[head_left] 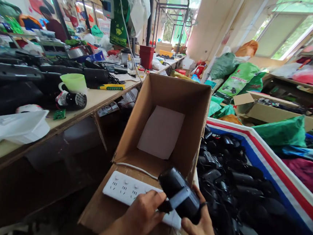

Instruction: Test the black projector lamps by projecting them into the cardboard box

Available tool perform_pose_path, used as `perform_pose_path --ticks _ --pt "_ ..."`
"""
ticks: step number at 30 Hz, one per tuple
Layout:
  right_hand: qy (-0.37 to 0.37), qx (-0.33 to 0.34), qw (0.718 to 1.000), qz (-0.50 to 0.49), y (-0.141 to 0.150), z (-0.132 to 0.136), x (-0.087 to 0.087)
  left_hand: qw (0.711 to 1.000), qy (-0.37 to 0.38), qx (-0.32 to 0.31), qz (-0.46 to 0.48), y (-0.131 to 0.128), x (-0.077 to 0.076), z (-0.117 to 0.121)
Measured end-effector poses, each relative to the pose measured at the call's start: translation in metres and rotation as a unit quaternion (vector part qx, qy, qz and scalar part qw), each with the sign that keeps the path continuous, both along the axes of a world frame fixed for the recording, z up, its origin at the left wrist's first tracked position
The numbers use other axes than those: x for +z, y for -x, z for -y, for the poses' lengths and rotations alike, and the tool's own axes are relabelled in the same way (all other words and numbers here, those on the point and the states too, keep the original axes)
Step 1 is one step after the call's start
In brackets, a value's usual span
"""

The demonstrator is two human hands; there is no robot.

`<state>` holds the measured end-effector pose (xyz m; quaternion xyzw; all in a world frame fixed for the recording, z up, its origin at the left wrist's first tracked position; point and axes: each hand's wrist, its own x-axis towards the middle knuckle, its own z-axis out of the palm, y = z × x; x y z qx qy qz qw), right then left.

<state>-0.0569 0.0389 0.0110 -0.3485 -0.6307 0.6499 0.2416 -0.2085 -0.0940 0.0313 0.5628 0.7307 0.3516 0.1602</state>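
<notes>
Bare left hand (144,208), right hand (200,223), bare forearms (109,234)

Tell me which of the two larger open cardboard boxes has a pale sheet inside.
The near box, beyond the white power strip; the right-hand box holds dark items.

The left hand (143,207) hides part of the power strip (121,188). Right of the right hand (202,225), black items (244,193) blur; their striped bin (284,172) is cut off.

No text is readable (the green bag (240,80) seems printed, but too blurred).
</notes>
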Motion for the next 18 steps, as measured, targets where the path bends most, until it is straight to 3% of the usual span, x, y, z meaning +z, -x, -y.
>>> perform_pose_path --ticks 3,6,9,12,14,18 --pt "-0.027 -0.014 0.999 0.029 -0.002 0.001 0.001 0.999 0.013 -0.031 -0.035 -0.008 0.005 0.000" --pt "-0.042 0.007 0.999 0.003 -0.012 -0.006 0.000 0.999 -0.025 0.018 0.010 -0.003 0.019 0.000" --pt "-0.027 0.077 0.996 -0.030 -0.030 -0.014 0.005 0.996 -0.071 0.049 0.035 0.008 0.039 0.001" --pt "0.016 0.139 0.989 -0.037 -0.051 -0.014 0.016 0.991 -0.050 -0.095 0.084 0.014 0.054 0.002" --pt "0.032 0.148 0.988 -0.028 -0.064 -0.007 0.025 0.971 -0.016 -0.196 0.136 0.011 0.059 0.000" --pt "0.027 0.063 0.997 0.025 -0.089 0.007 0.033 0.936 -0.006 -0.266 0.232 -0.011 0.045 -0.010"
